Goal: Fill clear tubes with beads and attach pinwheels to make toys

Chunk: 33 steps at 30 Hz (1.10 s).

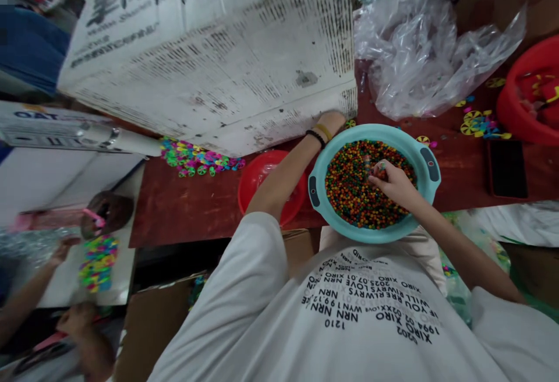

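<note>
A light blue basin [318,163] with two dark-inset handles stands at the table's front edge, partly over my lap. Small coloured balls [364,195], red, orange, yellow and green, fill its bottom. My right hand [390,183] is over them inside the basin, with its fingers curled closed around a few of the balls. Something clear seems to show by the fingertips, too faint to name. My left hand [332,122] reaches past the basin's far left side against the white carton [279,73]. Its fingers are out of sight, so what they touch is hidden.
Under my left forearm sits a red bowl [251,187]. Colourful plastic pieces [192,158] lie left of it. Crumpled clear plastic bags [419,50], a red tub [509,99] and a phone [507,167] are to the right. Another person's hands [78,318] are at the lower left.
</note>
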Available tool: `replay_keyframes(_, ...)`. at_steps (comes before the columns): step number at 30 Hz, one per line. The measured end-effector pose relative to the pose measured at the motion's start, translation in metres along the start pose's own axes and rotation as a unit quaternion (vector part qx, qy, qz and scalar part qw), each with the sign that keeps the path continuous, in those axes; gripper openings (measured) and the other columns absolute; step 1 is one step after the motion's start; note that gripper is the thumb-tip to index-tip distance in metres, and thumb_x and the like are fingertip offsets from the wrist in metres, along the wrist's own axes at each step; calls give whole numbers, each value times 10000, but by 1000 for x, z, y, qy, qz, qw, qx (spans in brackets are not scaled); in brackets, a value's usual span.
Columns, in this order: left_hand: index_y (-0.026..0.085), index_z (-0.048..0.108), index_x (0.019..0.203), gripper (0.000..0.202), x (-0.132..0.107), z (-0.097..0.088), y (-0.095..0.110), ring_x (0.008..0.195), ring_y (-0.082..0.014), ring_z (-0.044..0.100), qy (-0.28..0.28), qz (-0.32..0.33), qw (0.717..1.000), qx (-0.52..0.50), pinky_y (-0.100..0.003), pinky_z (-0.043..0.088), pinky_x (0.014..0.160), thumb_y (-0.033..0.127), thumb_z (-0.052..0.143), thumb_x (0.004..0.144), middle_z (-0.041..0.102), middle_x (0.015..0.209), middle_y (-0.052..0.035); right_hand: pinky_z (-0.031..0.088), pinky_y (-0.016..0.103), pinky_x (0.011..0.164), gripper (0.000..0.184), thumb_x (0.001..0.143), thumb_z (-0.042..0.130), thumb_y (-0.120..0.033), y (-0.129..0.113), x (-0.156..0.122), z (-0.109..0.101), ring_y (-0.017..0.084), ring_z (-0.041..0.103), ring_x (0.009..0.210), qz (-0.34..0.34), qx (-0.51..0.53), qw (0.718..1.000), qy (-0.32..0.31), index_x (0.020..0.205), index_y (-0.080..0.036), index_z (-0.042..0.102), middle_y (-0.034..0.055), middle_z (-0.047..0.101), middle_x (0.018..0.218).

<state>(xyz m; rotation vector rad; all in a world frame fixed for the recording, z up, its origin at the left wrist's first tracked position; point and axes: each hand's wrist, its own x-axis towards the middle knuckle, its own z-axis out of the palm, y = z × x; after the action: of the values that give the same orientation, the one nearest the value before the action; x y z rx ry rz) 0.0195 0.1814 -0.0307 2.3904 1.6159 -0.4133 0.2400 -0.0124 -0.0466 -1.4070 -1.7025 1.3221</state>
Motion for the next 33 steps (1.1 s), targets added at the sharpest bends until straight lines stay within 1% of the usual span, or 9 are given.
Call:
replay_keyframes(3, 35, 788, 1162, 352, 12, 8, 6, 1109, -267, 707, -26, -6, 999, 44, -365, 510, 993, 213, 504, 1053, 770, 1205, -249, 449, 379, 717, 233, 855, 620, -449, -1, 0, -1, 236, 560, 706, -5, 12, 1000, 26, 855, -277, 463, 33, 649, 820)
replay_keyframes(7, 90, 800, 1145, 302, 8, 6, -1, 1129, -273, 708, -10, -2, 1000, 12, -390, 515, 1021, 185, 548, 1009, 775, 1198, -205, 448, 377, 750, 254, 857, 623, -473, -3, 1, -4, 225, 533, 731, -13, 14, 999, 51, 852, -272, 469, 51, 670, 897)
replay_keyframes(11, 154, 770, 1222, 294, -14, -4, -8, 1215, -249, 679, 127, -31, 984, -118, -389, 502, 1119, 162, 594, 986, 752, 1300, -165, 445, 379, 749, 223, 849, 618, -434, -4, 2, -6, 217, 518, 715, -7, 6, 999, 45, 868, -266, 473, 51, 657, 895)
replay_keyframes(14, 156, 740, 1280, 307, -45, -4, 3, 1131, -215, 723, 182, -9, 929, -322, -363, 566, 1048, 276, 632, 1018, 772, 1253, -131, 437, 369, 728, 194, 867, 590, -417, -6, 1, -5, 220, 532, 724, -16, 14, 999, 29, 884, -268, 467, 54, 664, 909)
replay_keyframes(18, 145, 772, 1192, 444, -92, 14, 37, 1074, -219, 764, 122, 88, 831, -535, -378, 605, 999, 532, 623, 1036, 802, 1141, -90, 433, 355, 690, 204, 907, 553, -447, -13, -2, -4, 222, 548, 748, -39, 35, 998, 35, 898, -275, 444, 65, 678, 971)
replay_keyframes(21, 168, 782, 1171, 507, -112, 32, 56, 1140, -242, 759, 117, 112, 805, -571, -403, 597, 1042, 618, 594, 1030, 806, 1155, -84, 432, 358, 699, 192, 920, 546, -432, -16, -4, -6, 201, 527, 715, -68, 27, 997, 32, 899, -270, 446, 61, 682, 986)
replay_keyframes(26, 194, 776, 1213, 600, -118, 52, 66, 1234, -267, 733, 120, 104, 793, -589, -446, 573, 1112, 714, 556, 1010, 800, 1205, -98, 452, 368, 772, 255, 895, 613, -457, -10, -3, -6, 230, 572, 839, -82, 65, 994, 31, 862, -269, 445, 39, 624, 917)
replay_keyframes(31, 213, 785, 1114, 569, -127, 53, 70, 1254, -304, 729, 123, 155, 674, -711, -484, 569, 1130, 740, 693, 917, 802, 1166, -100, 500, 380, 819, 307, 879, 709, -455, -10, -1, -6, 212, 572, 841, -95, 170, 981, -8, 846, -258, 476, 8, 551, 861)
replay_keyframes(33, 215, 783, 1070, 532, -131, 47, 73, 1228, -299, 738, 123, 162, 644, -737, -480, 582, 1116, 712, 764, 879, 798, 1144, -94, 521, 390, 848, 337, 858, 763, -450, -17, -1, -8, 218, 588, 880, -93, 196, 976, -4, 832, -256, 488, 7, 550, 858)
